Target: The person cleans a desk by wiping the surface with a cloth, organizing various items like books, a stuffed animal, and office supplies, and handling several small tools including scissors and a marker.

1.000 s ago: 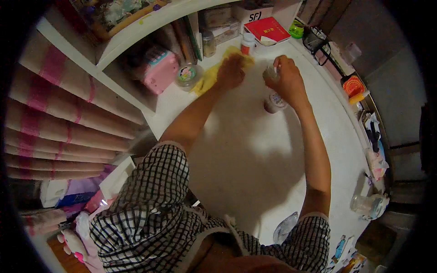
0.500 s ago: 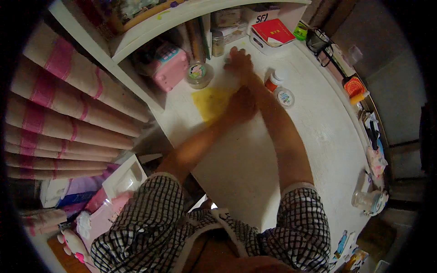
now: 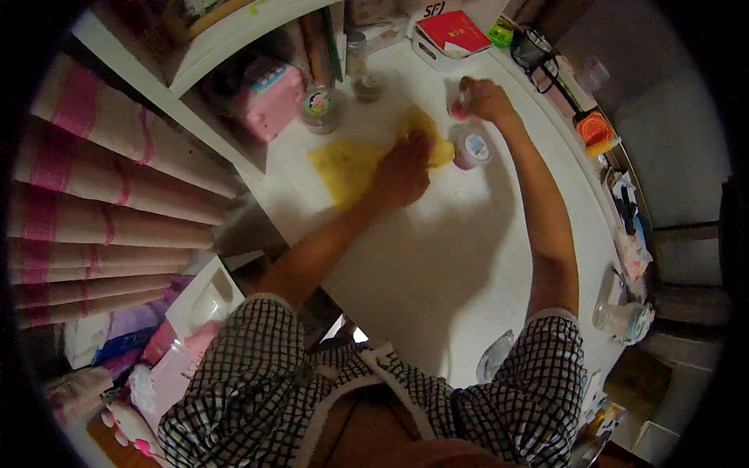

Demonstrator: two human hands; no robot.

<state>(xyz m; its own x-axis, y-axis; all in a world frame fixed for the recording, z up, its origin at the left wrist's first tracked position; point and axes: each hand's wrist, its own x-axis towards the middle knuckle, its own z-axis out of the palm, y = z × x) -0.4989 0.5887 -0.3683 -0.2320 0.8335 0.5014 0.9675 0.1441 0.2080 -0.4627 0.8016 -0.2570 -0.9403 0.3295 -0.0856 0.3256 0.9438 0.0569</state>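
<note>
My left hand (image 3: 404,170) is closed on a bunched part of a yellow cloth (image 3: 339,168), whose remainder spreads flat on the white desk (image 3: 406,257). Farther right, my right hand (image 3: 485,101) has its fingers wrapped around a small bottle (image 3: 459,109) with a reddish label, mostly hidden by the fingers. Between the hands and slightly nearer me stands a round jar (image 3: 473,148) with a pale printed lid, just right of the cloth. Beyond the cloth sit a small clear jar (image 3: 367,87) and a round tub (image 3: 320,109) with a picture lid.
A pink toy safe (image 3: 269,101) and a tall jar (image 3: 356,53) stand by the shelf. A red booklet (image 3: 452,35) lies on a white basket at the back. Glasses (image 3: 538,62) and small items line the right edge. A lidded glass jar (image 3: 620,320) is near my right elbow.
My right hand has moved right, away from the back of the desk, and taken hold of the small bottle. My left hand has bunched up part of the cloth. The small clear jar now shows.
</note>
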